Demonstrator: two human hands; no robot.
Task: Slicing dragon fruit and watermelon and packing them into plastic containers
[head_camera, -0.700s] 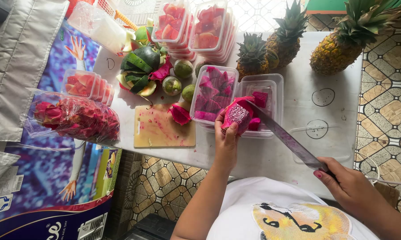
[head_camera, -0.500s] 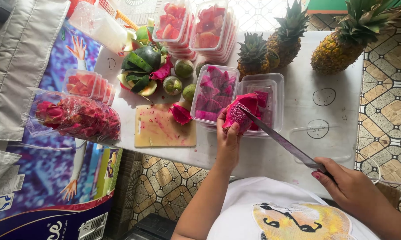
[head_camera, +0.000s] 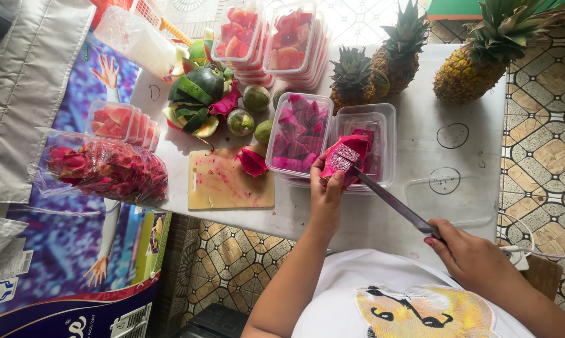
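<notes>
My left hand (head_camera: 325, 191) holds a halved pink dragon fruit (head_camera: 344, 158) over a clear plastic container (head_camera: 382, 131) that has a few pink pieces inside. My right hand (head_camera: 467, 256) grips the handle of a long knife (head_camera: 389, 201), whose tip rests against the cut flesh of the fruit. Next to it, a second clear container (head_camera: 298, 134) is full of pink dragon fruit chunks. A stained cutting board (head_camera: 229, 181) lies to the left with a piece of pink peel (head_camera: 252, 161) at its corner.
Three pineapples (head_camera: 473, 59) stand at the back of the white table (head_camera: 445, 112). Stacked containers of cut red fruit (head_camera: 292, 44), green fruits (head_camera: 255, 98), watermelon rind (head_camera: 198, 94) and a bag of pink peels (head_camera: 104, 169) sit to the left. Patterned tile floor lies around.
The knife blade has swung left and down onto the dragon fruit half. My left hand has kept the fruit over the container.
</notes>
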